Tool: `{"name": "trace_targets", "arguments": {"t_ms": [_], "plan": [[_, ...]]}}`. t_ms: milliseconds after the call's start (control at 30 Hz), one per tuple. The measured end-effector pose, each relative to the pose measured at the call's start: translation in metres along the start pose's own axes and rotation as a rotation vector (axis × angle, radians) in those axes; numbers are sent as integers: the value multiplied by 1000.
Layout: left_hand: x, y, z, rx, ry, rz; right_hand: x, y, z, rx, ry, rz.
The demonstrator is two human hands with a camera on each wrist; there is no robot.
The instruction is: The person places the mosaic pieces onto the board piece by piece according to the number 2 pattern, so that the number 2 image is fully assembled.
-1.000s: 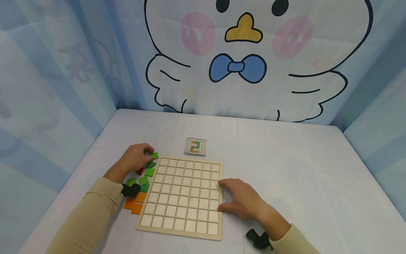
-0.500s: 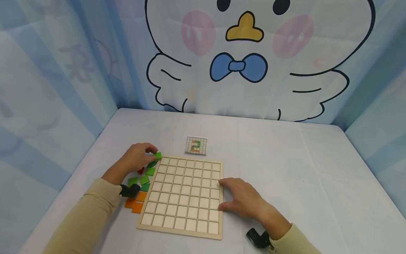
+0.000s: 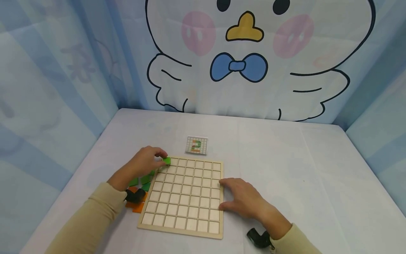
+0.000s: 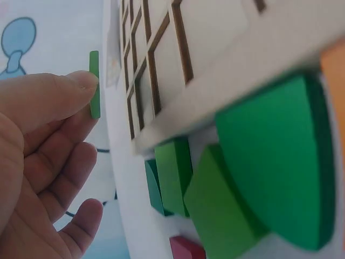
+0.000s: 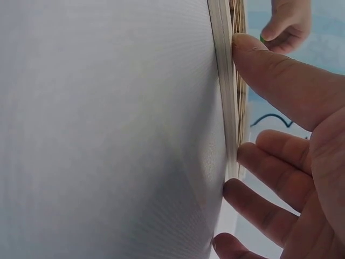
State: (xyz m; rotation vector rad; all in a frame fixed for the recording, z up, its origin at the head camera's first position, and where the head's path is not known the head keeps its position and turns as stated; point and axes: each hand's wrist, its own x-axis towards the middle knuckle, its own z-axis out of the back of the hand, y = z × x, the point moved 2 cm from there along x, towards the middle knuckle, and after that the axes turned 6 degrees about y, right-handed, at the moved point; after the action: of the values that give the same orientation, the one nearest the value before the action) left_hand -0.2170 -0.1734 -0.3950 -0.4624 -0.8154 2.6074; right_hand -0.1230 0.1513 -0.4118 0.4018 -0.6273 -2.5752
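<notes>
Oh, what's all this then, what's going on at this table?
A person's left hand pinches a small green tile at the far left corner of a wooden grid board. The right hand touches the board's right edge. Green tiles, orange tiles and a red piece lie along its left side. Beyond the board is a picture card with an orange and green pattern. No tile shows set into the squares in view.

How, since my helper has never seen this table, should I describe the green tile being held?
Find the wooden grid board, then its far-left corner. There the left hand pinches a bright-green tile. Unlike the green tiles lying left of the board, it alone is held.
</notes>
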Motion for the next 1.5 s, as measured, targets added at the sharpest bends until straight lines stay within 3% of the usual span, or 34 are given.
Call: {"name": "trace_targets", "arguments": {"t_ms": [333, 700, 1500], "plan": [[3, -12, -9, -6, 22, -31, 0, 0, 1, -6, -1, 9], [6, -16, -20, -18, 49, 9, -2, 1, 2, -7, -10, 24], [4, -25, -27, 72, 50, -90, -2, 0, 1, 2, -9, 22]]}}
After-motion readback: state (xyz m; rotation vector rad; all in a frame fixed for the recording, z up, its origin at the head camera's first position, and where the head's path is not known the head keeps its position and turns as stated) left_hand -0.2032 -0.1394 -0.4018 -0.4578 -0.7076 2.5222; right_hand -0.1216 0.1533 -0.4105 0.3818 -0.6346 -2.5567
